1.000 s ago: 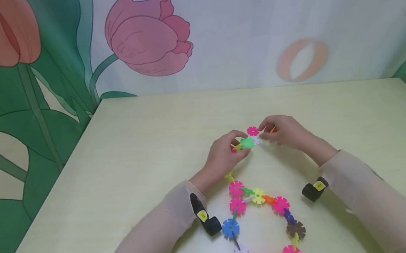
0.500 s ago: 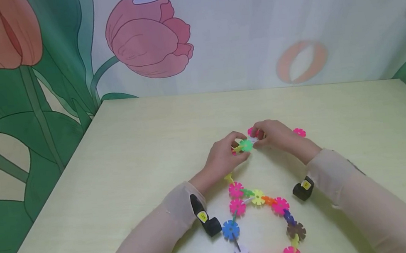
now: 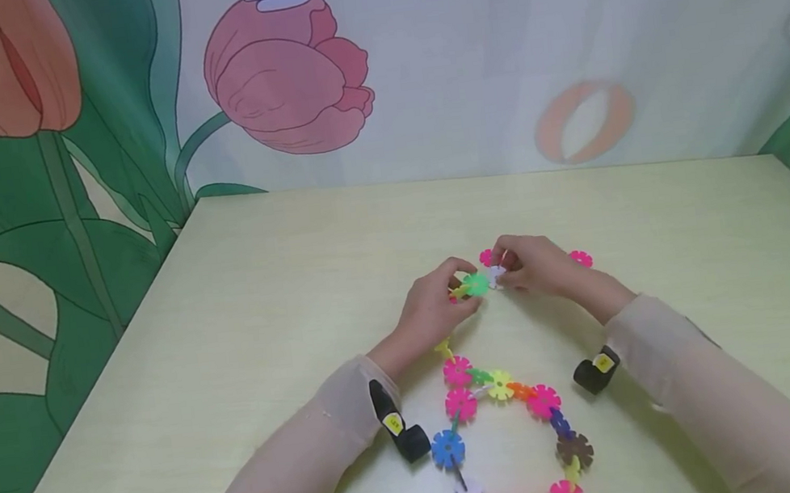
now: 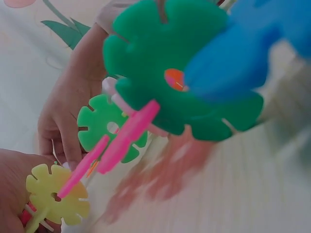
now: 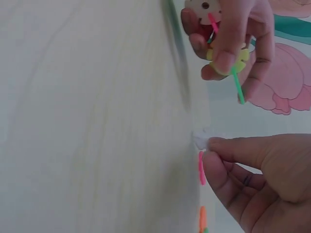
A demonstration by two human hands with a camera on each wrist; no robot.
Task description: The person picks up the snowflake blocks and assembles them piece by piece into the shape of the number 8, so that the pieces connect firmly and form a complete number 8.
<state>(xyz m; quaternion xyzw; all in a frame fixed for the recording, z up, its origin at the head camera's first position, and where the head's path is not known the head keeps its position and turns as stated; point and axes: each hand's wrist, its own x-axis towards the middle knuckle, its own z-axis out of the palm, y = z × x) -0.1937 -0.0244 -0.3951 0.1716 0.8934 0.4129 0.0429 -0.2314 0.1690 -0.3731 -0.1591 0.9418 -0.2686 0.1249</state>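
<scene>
Right hand has moved inward; it pinches a notched white disc.

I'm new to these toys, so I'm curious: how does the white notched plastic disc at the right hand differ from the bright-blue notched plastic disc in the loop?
The right hand pinches the white disc; no hand touches the bright-blue disc. The bright-blue disc is linked into the loop on the table, nearer the person; the white disc is farther away. Both are flat and flower-like, with notched rims.
</scene>
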